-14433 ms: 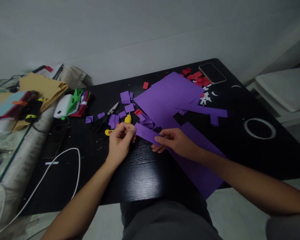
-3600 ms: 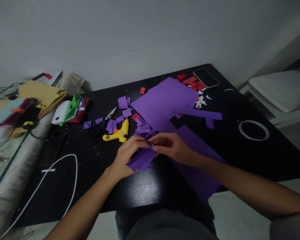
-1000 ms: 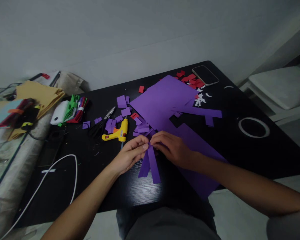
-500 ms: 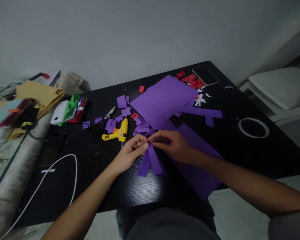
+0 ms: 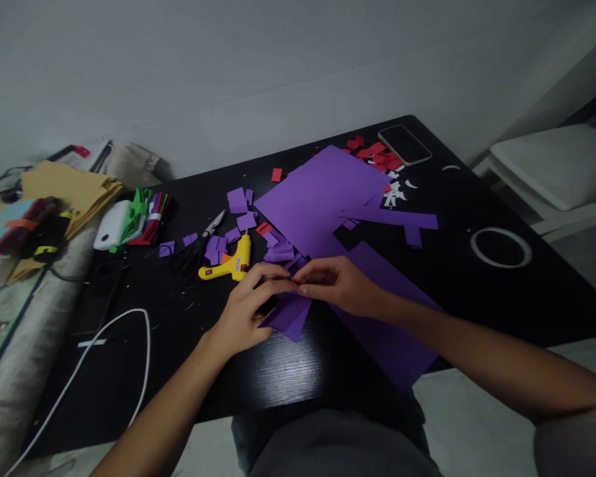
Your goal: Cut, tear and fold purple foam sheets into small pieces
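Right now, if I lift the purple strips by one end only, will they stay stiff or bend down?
The purple strips, pinched by both hands, look thin and flat, so they probably droop. They seem very light, so a push would likely slide them on the smooth black table.

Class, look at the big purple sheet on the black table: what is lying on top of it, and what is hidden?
The right hand and forearm lie across the big purple sheet. A small pile of purple scraps overlaps its near-left edge. The sheet under the hand is hidden.
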